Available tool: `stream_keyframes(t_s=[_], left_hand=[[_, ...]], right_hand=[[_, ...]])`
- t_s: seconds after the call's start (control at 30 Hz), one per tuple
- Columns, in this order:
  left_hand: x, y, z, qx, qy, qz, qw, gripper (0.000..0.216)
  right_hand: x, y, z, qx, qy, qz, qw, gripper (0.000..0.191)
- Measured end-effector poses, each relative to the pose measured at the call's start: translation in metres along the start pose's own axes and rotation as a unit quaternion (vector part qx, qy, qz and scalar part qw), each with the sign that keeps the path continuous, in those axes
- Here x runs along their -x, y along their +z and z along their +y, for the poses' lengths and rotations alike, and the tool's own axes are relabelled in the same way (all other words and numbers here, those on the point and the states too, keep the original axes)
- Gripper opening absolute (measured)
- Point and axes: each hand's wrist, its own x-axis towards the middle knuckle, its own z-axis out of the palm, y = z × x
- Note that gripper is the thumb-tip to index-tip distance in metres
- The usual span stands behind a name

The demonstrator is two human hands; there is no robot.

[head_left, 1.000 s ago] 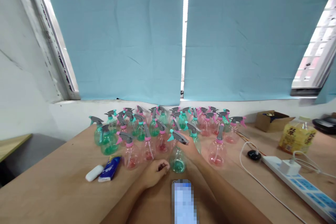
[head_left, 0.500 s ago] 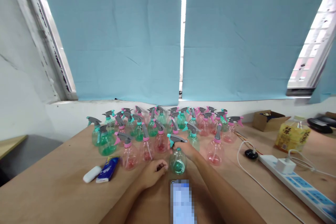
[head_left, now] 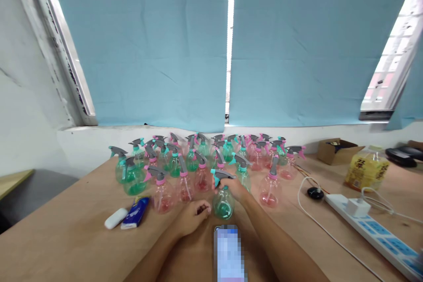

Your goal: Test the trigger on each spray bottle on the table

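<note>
A clear green spray bottle (head_left: 224,206) with a grey and turquoise trigger head stands upright on the table, some liquid in its base. My right hand (head_left: 234,186) is wrapped around its neck, just under the spray head. To its left, my left hand (head_left: 195,217) rests on the table, loosely curled with nothing in it, a small gap from the bottle. Directly in front of the bottle lies a phone (head_left: 230,253) with a blurred, lit screen. Pink spray bottles, one (head_left: 185,188) behind my left hand and another (head_left: 270,191) right of my right hand, stand close by.
Several more green and pink spray bottles (head_left: 134,180) fill the back of the table. A white oval case (head_left: 116,218) and a blue packet (head_left: 135,213) lie at left. At right are a power strip (head_left: 373,231), cables, a black puck (head_left: 315,193), a yellow-labelled jug (head_left: 365,172) and a cardboard box (head_left: 337,154).
Almost nothing differs. My right hand keeps its grip on the green spray bottle, and the left stays curled on the table; the view has shifted very slightly.
</note>
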Motion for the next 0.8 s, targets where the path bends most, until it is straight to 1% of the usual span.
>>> stream_keyframes(t_s=[0.1,0.27,0.5,0.67,0.8], left_hand=[[0.000,-0.001,0.002,0.002,0.004,-0.003,1.000,0.030],[0.000,-0.002,0.003,0.000,0.003,-0.007,1.000,0.031],[0.001,-0.002,0.006,0.000,0.002,-0.003,1.000,0.032],[0.002,-0.003,0.007,-0.003,0.000,-0.003,1.000,0.031],[0.002,-0.004,0.008,0.000,0.001,-0.006,1.000,0.032]], right_hand=[[0.001,0.001,-0.001,-0.004,-0.004,0.006,1.000,0.029],[0.000,-0.001,-0.001,0.019,-0.032,-0.018,0.999,0.029],[0.004,0.002,-0.003,0.003,-0.010,0.026,1.000,0.028],[0.005,0.007,-0.013,0.039,-0.022,0.011,0.999,0.029],[0.004,0.007,-0.012,0.037,-0.023,0.012,0.999,0.027]])
